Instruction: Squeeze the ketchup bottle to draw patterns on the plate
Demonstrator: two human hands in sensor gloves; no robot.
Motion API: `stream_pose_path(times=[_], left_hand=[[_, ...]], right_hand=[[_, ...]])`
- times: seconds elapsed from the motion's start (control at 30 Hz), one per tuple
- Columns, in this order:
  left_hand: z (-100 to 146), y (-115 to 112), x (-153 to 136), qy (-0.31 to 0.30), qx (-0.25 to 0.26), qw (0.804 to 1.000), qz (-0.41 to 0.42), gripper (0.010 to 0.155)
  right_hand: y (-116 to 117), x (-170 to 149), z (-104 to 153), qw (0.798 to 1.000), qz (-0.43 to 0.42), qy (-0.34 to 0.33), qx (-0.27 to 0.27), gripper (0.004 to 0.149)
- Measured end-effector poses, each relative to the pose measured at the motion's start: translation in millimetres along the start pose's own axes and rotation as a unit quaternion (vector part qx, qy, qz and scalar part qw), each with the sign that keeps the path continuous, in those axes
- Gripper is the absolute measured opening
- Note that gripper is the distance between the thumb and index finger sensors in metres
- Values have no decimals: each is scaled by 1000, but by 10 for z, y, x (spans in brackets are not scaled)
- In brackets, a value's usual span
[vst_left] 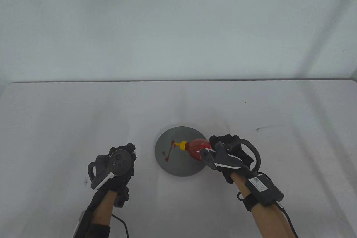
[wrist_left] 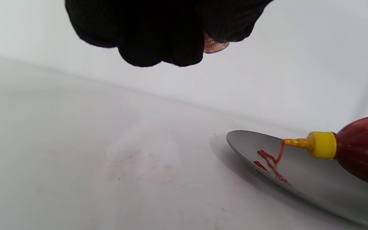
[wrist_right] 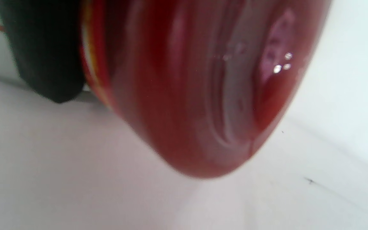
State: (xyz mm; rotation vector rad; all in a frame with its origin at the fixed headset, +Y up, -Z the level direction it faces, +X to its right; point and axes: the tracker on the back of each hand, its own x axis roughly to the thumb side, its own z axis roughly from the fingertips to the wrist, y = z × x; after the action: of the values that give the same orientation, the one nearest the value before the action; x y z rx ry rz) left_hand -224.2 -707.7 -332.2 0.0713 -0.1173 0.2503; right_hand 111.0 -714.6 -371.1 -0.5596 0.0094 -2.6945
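Note:
A grey round plate [vst_left: 178, 166] lies on the white table, also seen in the left wrist view [wrist_left: 315, 185]. My right hand [vst_left: 216, 146] grips a red ketchup bottle [vst_left: 196, 146] with a yellow nozzle [vst_left: 181, 145]. The bottle is tipped to the left over the plate. A thin ketchup stream runs from the nozzle [wrist_left: 318, 144] down to red squiggly lines [vst_left: 168, 154] on the plate's left part. The bottle's base [wrist_right: 187, 95] fills the right wrist view beside one gloved finger [wrist_right: 43, 54]. My left hand [vst_left: 127, 153] stays left of the plate, curled into a fist [wrist_left: 161, 35] with a small clear cap [wrist_left: 216, 47] showing between the fingers.
The white tablecloth [vst_left: 69, 115] has faint pinkish stains left of the plate [wrist_left: 139, 163]. The table's far edge [vst_left: 178, 81] meets a white wall. A cable [vst_left: 121, 221] trails from my left forearm.

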Motion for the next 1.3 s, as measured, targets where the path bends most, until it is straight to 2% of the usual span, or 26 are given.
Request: stream_pose_path(times=[0.13,0.17,0.4,0.53,0.67,0.7,0.93,0.97,1.07,1.2,1.23,1.3], left_hand=[[5,10,-5,1,4,1000,0,49],[4,14,-8,1,4,1000,1,49],[8,22,-11,3,6,1000,2,49],[25,35,-25,5,11,1000,3,49],[31,38,-30,8,13,1000,3,49],[31,38,-34,9,13,1000,4,49],[25,45,-42,11,16,1000,4,49],[20,42,-46,11,16,1000,4,49],[5,25,-55,13,13,1000,3,49],[7,32,-62,15,14,1000,2,49],[8,38,-65,15,17,1000,5,49],[9,40,-67,15,18,1000,6,49]], right_hand=[[-21,15,117,1000,0,1,16,95],[-22,25,154,1000,-1,-8,1,95],[-71,60,351,1000,-15,-11,6,94],[-70,96,431,1000,-11,-23,-5,94],[-50,98,457,1000,-4,-18,12,94],[-33,95,463,1000,-5,-21,-4,94],[9,-4,312,1000,10,4,13,94],[18,-20,273,1000,15,2,-5,94],[27,-81,148,1000,11,18,-6,93],[29,-149,10,999,9,38,14,93],[39,-155,-13,999,14,37,-4,93],[49,-189,-56,999,11,43,11,93]])
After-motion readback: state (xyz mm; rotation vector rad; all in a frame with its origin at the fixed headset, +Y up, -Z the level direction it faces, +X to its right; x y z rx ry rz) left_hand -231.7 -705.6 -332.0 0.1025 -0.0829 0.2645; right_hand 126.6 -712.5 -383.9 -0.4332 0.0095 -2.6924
